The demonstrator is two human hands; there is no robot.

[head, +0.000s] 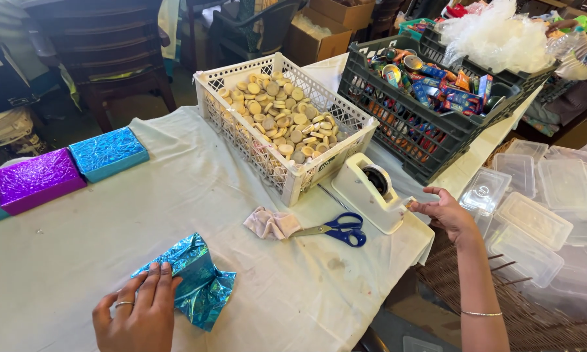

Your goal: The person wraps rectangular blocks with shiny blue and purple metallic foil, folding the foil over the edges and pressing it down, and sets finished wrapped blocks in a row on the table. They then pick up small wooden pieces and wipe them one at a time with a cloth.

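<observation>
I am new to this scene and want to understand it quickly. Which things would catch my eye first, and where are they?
Most striking is the shiny blue foil parcel at the near edge of the white-covered table, pressed down by the left hand. The right hand touches the white tape dispenser at the table's right edge, with blue-handled scissors beside it. Behind stand a white crate of round biscuits and a dark crate of colourful packets.

White-clothed table (98, 221); dark wooden chairs (104, 45) behind, cardboard boxes (323, 32) on floor, daylight from the right
</observation>
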